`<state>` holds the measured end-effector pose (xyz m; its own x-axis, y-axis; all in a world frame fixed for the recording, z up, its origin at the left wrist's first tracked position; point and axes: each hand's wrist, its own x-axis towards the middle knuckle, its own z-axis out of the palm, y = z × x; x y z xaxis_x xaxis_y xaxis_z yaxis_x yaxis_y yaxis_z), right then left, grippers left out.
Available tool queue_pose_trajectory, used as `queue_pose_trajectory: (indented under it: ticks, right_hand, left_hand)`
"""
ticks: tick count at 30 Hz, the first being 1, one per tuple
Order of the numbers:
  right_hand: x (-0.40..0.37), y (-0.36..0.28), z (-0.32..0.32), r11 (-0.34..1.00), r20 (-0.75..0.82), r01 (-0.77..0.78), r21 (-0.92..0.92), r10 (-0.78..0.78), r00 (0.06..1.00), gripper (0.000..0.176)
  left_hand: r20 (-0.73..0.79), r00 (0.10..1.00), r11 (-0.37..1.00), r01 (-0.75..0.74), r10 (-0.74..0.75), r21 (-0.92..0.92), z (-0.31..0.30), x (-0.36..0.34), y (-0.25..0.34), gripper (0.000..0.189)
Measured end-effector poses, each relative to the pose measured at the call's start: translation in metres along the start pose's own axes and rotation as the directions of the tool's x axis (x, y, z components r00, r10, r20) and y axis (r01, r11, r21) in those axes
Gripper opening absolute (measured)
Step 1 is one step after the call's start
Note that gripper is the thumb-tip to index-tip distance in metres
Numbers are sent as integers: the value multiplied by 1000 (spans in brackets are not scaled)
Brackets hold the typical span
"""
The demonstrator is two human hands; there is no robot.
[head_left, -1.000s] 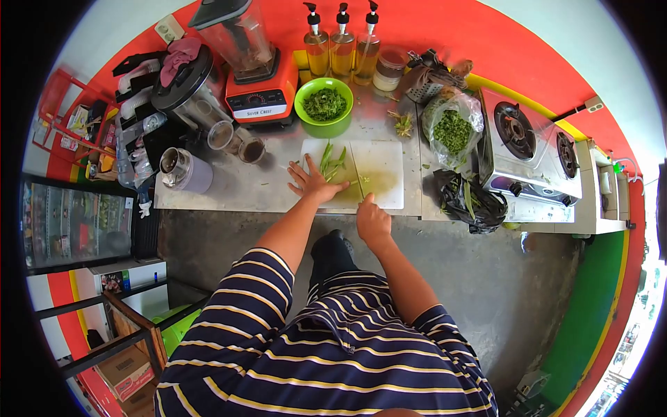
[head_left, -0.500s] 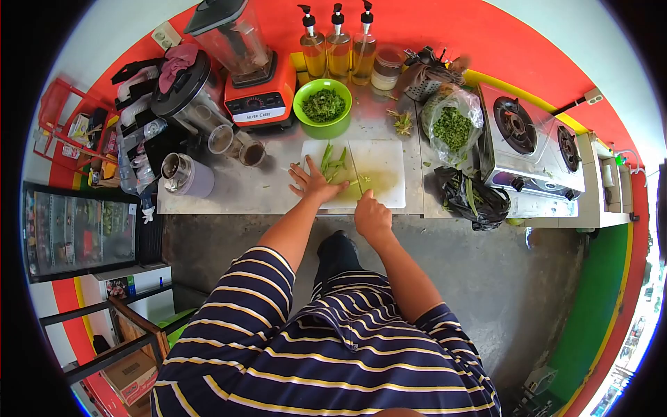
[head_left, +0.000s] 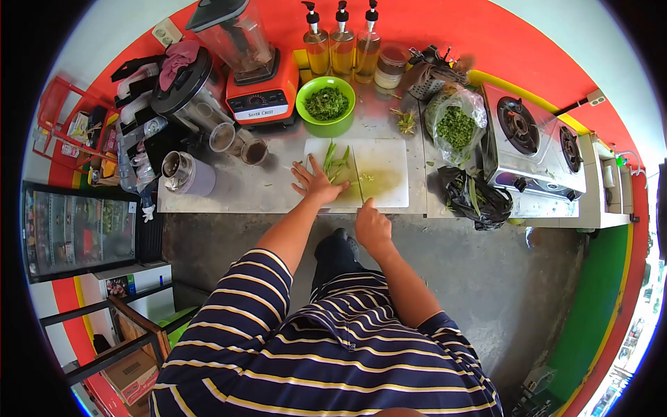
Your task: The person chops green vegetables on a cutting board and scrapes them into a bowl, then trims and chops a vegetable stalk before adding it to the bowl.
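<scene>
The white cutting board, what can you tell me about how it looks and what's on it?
The cutting board is a pale, flat slab with straight sides, plastic by its look, lying flat near the front edge of the metal counter. A yellow-green stain covers much of its right half. Green stalks and small cut bits lie on it. The left hand spreads over its left edge, while the knife in the right hand crosses its middle.
</scene>
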<state>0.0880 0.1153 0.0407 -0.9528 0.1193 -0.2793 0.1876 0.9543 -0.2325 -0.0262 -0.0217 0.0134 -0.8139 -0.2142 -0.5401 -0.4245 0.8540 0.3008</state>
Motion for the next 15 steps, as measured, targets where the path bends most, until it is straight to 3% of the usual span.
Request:
queue_pose_trajectory:
  ticks: [10, 12, 15]
  right_hand:
    - [6, -2, -10, 998, 48, 34, -53, -31, 998, 18]
    - [-3, -4, -3, 1000, 46, -10, 15, 9, 999, 17]
    - [11, -10, -2, 999, 89, -23, -29, 25, 996, 19]
  left_hand:
    - [-16, 999, 998, -50, 49, -36, 0, -2, -3, 146]
    - [-23, 999, 998, -46, 45, -40, 2, -1, -5, 146]
    - [-33, 998, 997, -58, 56, -52, 2, 0, -6, 146]
